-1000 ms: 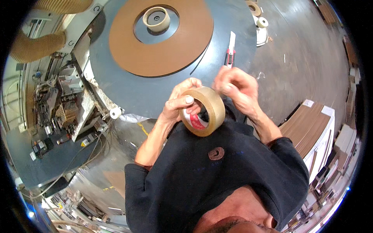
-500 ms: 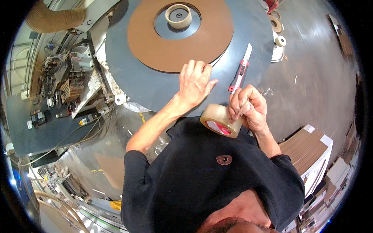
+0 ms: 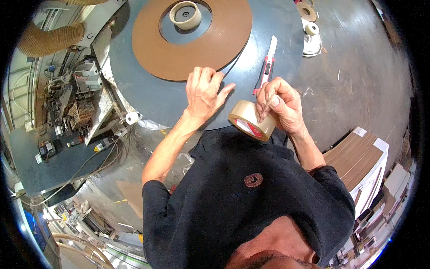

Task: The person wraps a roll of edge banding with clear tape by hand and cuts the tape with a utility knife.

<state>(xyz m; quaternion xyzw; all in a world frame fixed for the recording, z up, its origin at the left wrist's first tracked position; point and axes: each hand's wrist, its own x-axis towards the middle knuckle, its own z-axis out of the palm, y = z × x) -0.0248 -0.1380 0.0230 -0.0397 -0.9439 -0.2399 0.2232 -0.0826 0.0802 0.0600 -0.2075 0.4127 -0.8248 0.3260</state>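
A large brown coil of edge banding [image 3: 148, 49] lies flat on a round grey turntable [image 3: 134, 98]. At its near rim, my left hand [image 3: 204, 94] rests with curled fingertips against the edge and its thumb spread apart. My right hand [image 3: 282, 103] is closed in a pinch, a roll of clear packing tape [image 3: 244, 112] hanging against its fingers over the turntable's near edge. Whether a tape end is between the pinching fingertips is too small to tell. Just beyond that hand lies a red and white utility knife [image 3: 267, 67], its blade pointing away.
A pale ring-shaped roll [image 3: 193, 20] stands on the hub inside the coil. At left are machinery with a ribbed hose [image 3: 51, 38] and a dark side table [image 3: 67, 166]. Stacked brown boards [image 3: 349, 157] stand at right. Small rolls [image 3: 311, 29] sit beyond the turntable's right edge.
The view has shifted, so the turntable, coil and knife appear further up and left. Both hands keep much the same pose, and the tape roll stays with my right hand, slightly turned.
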